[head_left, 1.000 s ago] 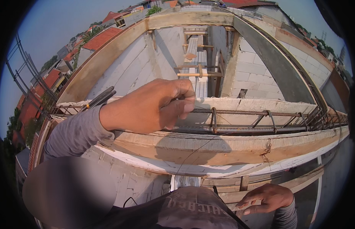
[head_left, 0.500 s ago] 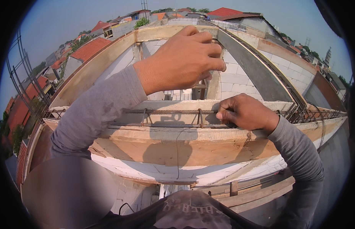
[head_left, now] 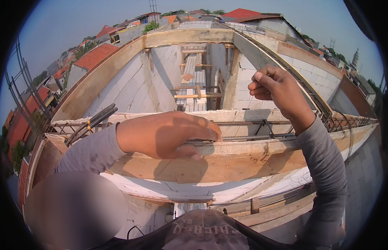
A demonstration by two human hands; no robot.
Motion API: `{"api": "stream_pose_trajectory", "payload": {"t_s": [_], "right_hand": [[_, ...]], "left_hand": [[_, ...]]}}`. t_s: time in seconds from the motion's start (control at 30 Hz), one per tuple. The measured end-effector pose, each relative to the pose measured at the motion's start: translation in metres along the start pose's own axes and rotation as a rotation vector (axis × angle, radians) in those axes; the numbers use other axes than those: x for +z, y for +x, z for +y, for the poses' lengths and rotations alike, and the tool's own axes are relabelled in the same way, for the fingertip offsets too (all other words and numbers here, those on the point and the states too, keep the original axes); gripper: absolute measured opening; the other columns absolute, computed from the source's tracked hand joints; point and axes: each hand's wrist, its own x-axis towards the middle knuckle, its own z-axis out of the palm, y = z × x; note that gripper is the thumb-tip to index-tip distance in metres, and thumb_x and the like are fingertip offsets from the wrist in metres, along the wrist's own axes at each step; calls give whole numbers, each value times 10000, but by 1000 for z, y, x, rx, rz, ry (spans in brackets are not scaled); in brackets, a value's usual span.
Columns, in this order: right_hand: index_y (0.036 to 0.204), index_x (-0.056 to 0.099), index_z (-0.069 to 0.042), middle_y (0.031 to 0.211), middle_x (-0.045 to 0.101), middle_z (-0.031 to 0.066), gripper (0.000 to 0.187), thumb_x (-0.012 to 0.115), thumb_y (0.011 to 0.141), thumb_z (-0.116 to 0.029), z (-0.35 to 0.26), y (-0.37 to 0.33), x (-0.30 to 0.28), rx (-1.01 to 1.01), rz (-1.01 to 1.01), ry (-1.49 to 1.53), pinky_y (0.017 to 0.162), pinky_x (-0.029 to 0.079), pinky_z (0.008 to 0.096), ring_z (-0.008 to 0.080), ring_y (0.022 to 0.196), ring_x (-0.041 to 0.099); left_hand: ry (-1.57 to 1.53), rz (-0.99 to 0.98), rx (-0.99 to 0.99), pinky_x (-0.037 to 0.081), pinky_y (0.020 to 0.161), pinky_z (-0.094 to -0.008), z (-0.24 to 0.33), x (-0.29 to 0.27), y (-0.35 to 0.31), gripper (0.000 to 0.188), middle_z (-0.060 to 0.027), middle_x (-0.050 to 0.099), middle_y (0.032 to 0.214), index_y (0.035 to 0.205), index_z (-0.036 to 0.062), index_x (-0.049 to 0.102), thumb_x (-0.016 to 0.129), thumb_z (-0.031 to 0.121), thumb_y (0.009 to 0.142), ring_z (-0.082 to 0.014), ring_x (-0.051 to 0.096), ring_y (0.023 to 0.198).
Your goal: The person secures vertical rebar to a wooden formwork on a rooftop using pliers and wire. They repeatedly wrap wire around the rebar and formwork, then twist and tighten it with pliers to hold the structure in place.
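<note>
My left hand [head_left: 171,135] lies over the top edge of a wooden form board [head_left: 244,146]. Its fingers stretch toward the rebar behind the board, and its thumb sits apart on the near side. Raised above the rebar cage [head_left: 267,129], my right hand [head_left: 271,85] is closed, thumb against the curled fingers. Whatever thin thing it may pinch is too small to make out. Beside my left forearm, dark rod-like pieces [head_left: 96,121] with a bit of yellow rest across the rebar; their kind is unclear.
White block walls [head_left: 127,83] drop into a deep opening beyond the boards, with wooden crosspieces [head_left: 198,96] inside. A long form beam [head_left: 260,50] runs away on the right. Upright rebar [head_left: 23,79] stands at far left. Planks [head_left: 281,212] lie lower on the near side.
My left hand has come down from high in front onto the board's edge. My right hand has lifted off the rebar. A thin wire that hung over the board no longer shows there.
</note>
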Motion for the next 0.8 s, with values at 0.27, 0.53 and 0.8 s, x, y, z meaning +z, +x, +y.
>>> {"api": "stream_pose_trajectory", "payload": {"t_s": [0.27, 0.53, 0.8], "right_hand": [[1231, 601, -104, 713, 328, -92, 246, 471, 1148, -294, -18, -14, 4, -3, -187, 211, 636, 485, 273, 43, 601, 327], [1190, 558, -77, 874, 608, 15, 209, 447, 1152, -250, 21, -25, -15, -105, -121, 96, 752, 538, 270, 89, 776, 574], [1166, 547, -57, 876, 670, 22, 102, 524, 1121, -146, 22, -23, -27, 76, -151, -97, 687, 536, 229, 67, 757, 627]], "left_hand": [[82, -11, -59, 548, 831, -442, -1, -6, 0, 226, -162, 725, 1012, 1086, 0, 739, 784, 127, 904, -381, 694, 911], [112, 47, -139, 501, 731, -457, -27, -8, 45, 68, -164, 647, 802, 937, 31, 677, 719, 81, 920, -389, 650, 806], [223, -176, -161, 524, 683, -413, -37, 9, 63, 156, -75, 652, 759, 912, 95, 702, 751, 241, 938, -302, 663, 766]]}}
